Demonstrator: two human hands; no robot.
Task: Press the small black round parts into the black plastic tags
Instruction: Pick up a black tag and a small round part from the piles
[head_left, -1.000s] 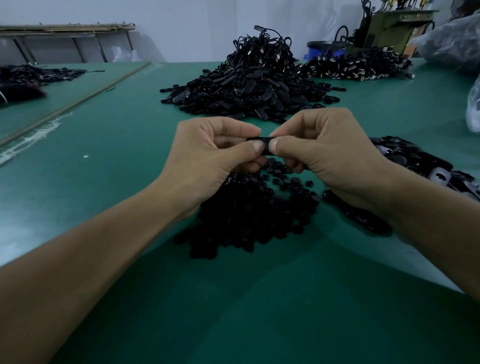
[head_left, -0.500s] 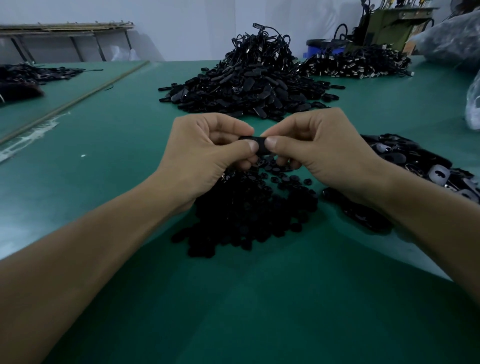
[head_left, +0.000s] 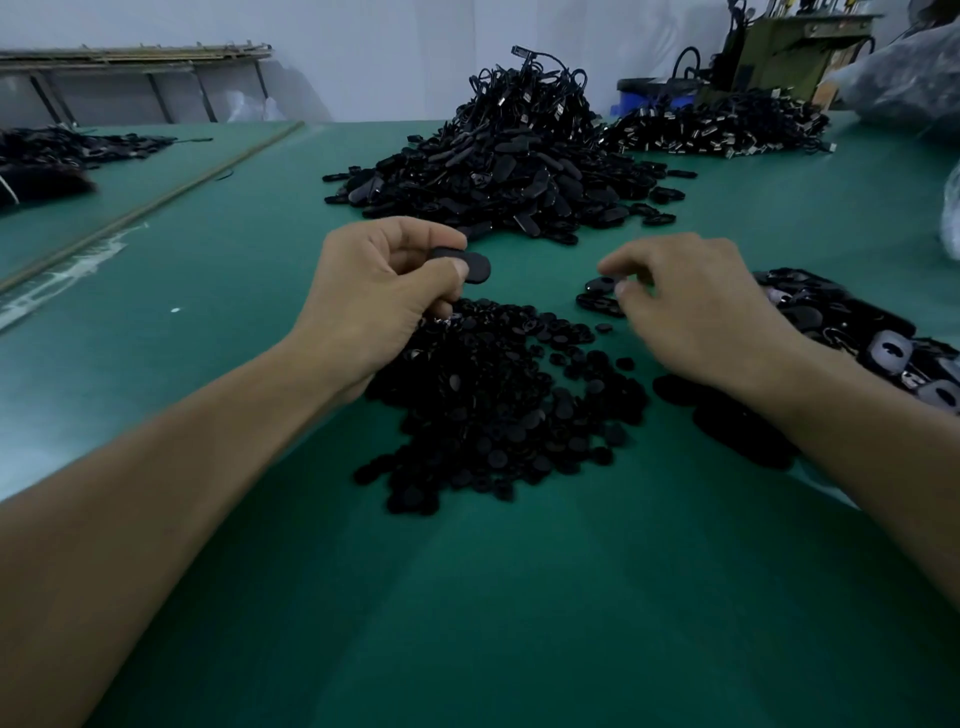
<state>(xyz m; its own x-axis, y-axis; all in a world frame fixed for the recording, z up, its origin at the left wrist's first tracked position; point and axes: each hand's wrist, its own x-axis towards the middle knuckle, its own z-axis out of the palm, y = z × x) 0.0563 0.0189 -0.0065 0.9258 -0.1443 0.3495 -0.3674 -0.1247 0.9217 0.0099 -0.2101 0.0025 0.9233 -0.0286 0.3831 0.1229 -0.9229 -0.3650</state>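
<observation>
Item: one assembly bench, places given from the pile of round parts (head_left: 493, 410).

- Nearer than the pile: bare green mat (head_left: 519, 623), the widest free room, crossed by both forearms.
- At the pile's far left edge: left hand (head_left: 379, 296), fingers curled, thumb and forefinger pinching the held tag (head_left: 470, 265) by one end, its rounded end sticking out free. Whether a round part was seated in it could not be told.
- Beyond the pile's right side: right hand (head_left: 696, 317), fingers curled, thumb tip at a second tag (head_left: 597, 287) low over the mat. Gripped or only touched: cannot tell, the fingers being blurred.
- Right of the pile: a spread of loose tags (head_left: 841, 322), the right forearm just above some of them.
- Well beyond the pile: large heap (head_left: 509, 166) of tags, with open mat between it and the hands.
- Further, right of that: far heap (head_left: 727, 130).
- Far left of the pile: a seam (head_left: 156, 200) between table tops.

Hazards, as judged: the end-only pinch could let the held tag twist or drop into the pile. Either forearm, if lowered, could sweep round parts or loose tags across the mat. The right hand might lift two tags together.
</observation>
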